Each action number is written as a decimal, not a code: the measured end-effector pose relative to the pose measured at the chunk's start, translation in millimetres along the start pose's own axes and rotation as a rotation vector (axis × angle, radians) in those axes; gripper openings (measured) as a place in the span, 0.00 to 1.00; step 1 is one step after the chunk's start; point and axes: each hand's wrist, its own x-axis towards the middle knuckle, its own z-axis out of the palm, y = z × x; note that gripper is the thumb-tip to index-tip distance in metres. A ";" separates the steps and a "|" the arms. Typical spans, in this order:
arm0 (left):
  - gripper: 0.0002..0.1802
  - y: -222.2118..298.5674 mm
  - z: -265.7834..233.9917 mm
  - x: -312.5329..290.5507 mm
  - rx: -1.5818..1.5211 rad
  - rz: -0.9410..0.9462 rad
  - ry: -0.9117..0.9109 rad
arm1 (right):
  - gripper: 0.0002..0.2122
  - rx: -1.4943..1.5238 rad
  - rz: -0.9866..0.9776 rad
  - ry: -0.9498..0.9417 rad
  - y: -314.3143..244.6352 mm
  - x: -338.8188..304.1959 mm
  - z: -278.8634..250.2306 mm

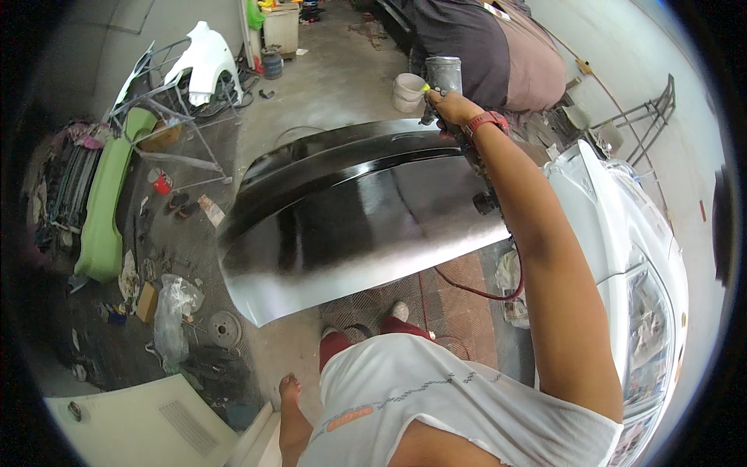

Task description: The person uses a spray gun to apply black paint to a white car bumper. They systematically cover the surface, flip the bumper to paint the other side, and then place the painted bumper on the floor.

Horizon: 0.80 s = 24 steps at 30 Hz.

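My right hand point(447, 107), stretched out ahead with a red band on the wrist, is closed around a spray gun point(468, 148) topped by a grey cup point(444, 74). The gun is over the far right part of a large curved car body panel point(342, 210). Glossy black covers most of the panel, fading to whitish along its near edge. From beside my forearm a dark red hose point(475, 293) loops down to the floor. My left hand point(290, 384) hangs low at my side, fingers curled in, away from the panel, with nothing visible in it.
A white car point(587, 210) stands close on my right. Behind the panel are a white bucket point(408, 92) and a covered vehicle point(482, 54). To the left lie a green bumper point(109, 202), a metal rack point(210, 140), plastic sheeting point(173, 311) and a pale panel point(148, 420).
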 end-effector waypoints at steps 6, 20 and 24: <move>0.13 0.2 46.0 -7.4 -0.015 -0.028 -0.091 | 0.28 0.007 0.000 0.063 72.3 34.4 -73.9; 0.16 37.8 204.0 -61.4 0.366 0.178 -0.174 | 0.30 0.194 0.179 0.214 259.1 85.6 -224.3; 0.16 46.3 207.3 -70.8 0.394 0.167 -0.101 | 0.30 0.291 0.254 0.261 305.7 91.1 -254.0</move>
